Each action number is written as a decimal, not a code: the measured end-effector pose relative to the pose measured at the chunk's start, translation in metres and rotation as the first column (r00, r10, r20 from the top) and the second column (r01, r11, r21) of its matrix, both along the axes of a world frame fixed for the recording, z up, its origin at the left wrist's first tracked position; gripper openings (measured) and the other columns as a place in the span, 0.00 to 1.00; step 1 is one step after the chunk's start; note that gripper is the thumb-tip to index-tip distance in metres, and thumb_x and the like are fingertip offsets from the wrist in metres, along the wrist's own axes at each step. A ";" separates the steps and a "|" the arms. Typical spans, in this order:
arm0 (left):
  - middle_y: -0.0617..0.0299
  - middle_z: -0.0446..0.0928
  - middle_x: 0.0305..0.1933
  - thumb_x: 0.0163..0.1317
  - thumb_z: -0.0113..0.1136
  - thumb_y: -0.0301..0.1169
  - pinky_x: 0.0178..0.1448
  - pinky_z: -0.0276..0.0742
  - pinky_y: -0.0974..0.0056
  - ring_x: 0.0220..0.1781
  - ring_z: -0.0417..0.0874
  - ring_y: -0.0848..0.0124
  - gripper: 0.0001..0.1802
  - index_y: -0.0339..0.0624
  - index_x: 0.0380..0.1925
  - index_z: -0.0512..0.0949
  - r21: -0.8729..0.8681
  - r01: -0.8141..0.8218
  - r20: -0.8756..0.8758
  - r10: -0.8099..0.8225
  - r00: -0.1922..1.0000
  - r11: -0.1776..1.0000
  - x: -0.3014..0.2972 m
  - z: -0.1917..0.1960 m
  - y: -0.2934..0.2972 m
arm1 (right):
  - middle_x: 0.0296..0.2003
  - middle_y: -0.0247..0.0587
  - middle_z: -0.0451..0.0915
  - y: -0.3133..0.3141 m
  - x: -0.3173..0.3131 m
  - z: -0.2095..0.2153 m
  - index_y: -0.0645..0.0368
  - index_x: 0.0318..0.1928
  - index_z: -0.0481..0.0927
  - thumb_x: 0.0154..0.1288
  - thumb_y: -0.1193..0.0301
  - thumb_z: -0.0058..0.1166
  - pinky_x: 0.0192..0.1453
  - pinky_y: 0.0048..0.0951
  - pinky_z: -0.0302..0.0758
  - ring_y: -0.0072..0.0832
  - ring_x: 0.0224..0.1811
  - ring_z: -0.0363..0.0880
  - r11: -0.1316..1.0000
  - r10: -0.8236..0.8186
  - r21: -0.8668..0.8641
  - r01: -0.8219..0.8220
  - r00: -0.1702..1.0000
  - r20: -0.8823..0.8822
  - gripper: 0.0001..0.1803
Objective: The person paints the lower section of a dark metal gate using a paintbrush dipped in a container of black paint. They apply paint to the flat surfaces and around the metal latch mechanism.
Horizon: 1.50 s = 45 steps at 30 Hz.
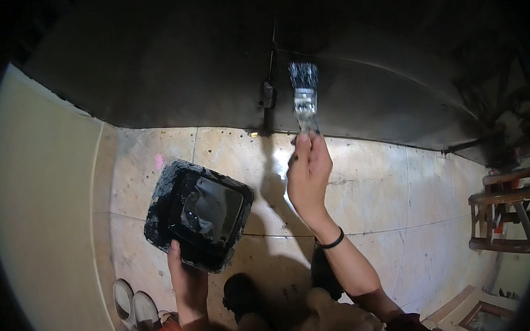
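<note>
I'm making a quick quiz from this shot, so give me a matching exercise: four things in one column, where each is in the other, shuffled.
1. paintbrush
2. black tray
3. wooden stool
4. pale shoes

A. far right
B. lower left on the floor
C. in the right hand, raised to the dark door
D. held at its edge by the left hand

Pairs: 1-C, 2-D, 3-A, 4-B

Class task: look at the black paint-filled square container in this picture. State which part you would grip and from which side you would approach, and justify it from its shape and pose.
Grip the near rim of the paint container, coming from below on the person's side, as the left hand does. The basin is open-topped and holds liquid black paint, so it must stay level; the broad flat rim gives a hold outside the paint. The right hand is occupied with the brush.
</note>
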<state>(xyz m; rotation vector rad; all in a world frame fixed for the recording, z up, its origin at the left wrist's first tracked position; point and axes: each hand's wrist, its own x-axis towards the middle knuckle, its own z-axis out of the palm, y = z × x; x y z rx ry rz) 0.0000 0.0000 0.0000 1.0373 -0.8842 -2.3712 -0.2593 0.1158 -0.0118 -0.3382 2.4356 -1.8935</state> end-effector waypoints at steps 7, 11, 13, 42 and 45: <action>0.58 0.70 0.72 0.78 0.45 0.52 0.76 0.64 0.54 0.71 0.71 0.62 0.33 0.42 0.73 0.63 -0.086 -0.015 -0.048 0.011 0.999 0.996 -0.003 0.002 -0.028 | 0.22 0.47 0.74 -0.029 0.002 -0.012 0.68 0.40 0.74 0.80 0.64 0.44 0.30 0.33 0.67 0.27 0.24 0.70 0.996 -0.030 -0.078 0.033 0.999 0.031 0.17; 0.57 0.70 0.72 0.78 0.45 0.52 0.76 0.64 0.54 0.71 0.71 0.62 0.33 0.42 0.73 0.63 -0.094 -0.013 -0.036 0.009 0.999 0.995 -0.009 0.003 -0.023 | 0.22 0.46 0.75 -0.034 -0.008 0.002 0.68 0.40 0.73 0.80 0.65 0.45 0.29 0.35 0.67 0.28 0.23 0.71 0.994 -0.035 -0.104 0.031 0.999 -0.036 0.16; 0.57 0.70 0.72 0.78 0.45 0.52 0.76 0.64 0.54 0.71 0.71 0.62 0.33 0.42 0.73 0.63 -0.074 0.005 -0.053 -0.008 0.999 0.997 -0.009 0.002 -0.023 | 0.22 0.45 0.74 -0.041 -0.016 -0.004 0.68 0.41 0.73 0.80 0.66 0.45 0.29 0.34 0.67 0.26 0.23 0.70 0.997 -0.040 -0.069 0.036 0.998 -0.050 0.16; 0.56 0.71 0.71 0.77 0.48 0.51 0.76 0.65 0.54 0.71 0.72 0.61 0.33 0.41 0.72 0.64 -0.050 -0.013 -0.064 0.010 0.998 0.999 -0.010 0.010 -0.025 | 0.17 0.53 0.76 -0.021 0.007 -0.051 0.63 0.39 0.70 0.76 0.71 0.49 0.23 0.44 0.71 0.50 0.19 0.80 0.985 0.010 0.172 0.019 0.986 -0.167 0.08; 0.56 0.71 0.71 0.77 0.48 0.51 0.76 0.65 0.53 0.71 0.72 0.61 0.33 0.41 0.72 0.64 -0.053 0.006 -0.064 -0.009 0.998 0.999 -0.011 0.013 -0.025 | 0.17 0.54 0.76 -0.033 -0.006 -0.034 0.62 0.39 0.71 0.76 0.70 0.50 0.22 0.46 0.71 0.53 0.19 0.79 0.984 -0.003 0.173 0.049 0.967 -0.256 0.08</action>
